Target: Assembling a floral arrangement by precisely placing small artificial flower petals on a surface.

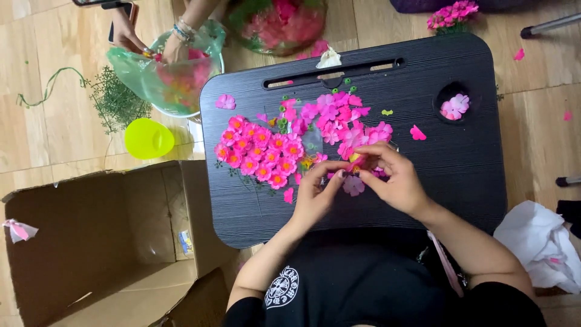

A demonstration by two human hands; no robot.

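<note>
My left hand (315, 191) and my right hand (393, 178) meet over the near middle of a black lap table (472, 151). Both pinch one small pink artificial flower with a yellow centre (356, 162) between the fingertips. To the left of the hands lies a tidy cluster of pink flowers with yellow centres (260, 151). Behind the hands sits a loose pile of pink petals (342, 118) with a few small green pieces (339, 85) around it. A single paler petal (353, 185) rests just under my fingers.
An open cardboard box (103, 242) stands at the left. Another person's hands (151, 42) reach into a green plastic bag (169, 72) of pink pieces at the back left. A yellow-green cup (148, 138), green sprigs (115, 103), the table's round recess with petals (455, 106) and white cloth (538, 242) are nearby.
</note>
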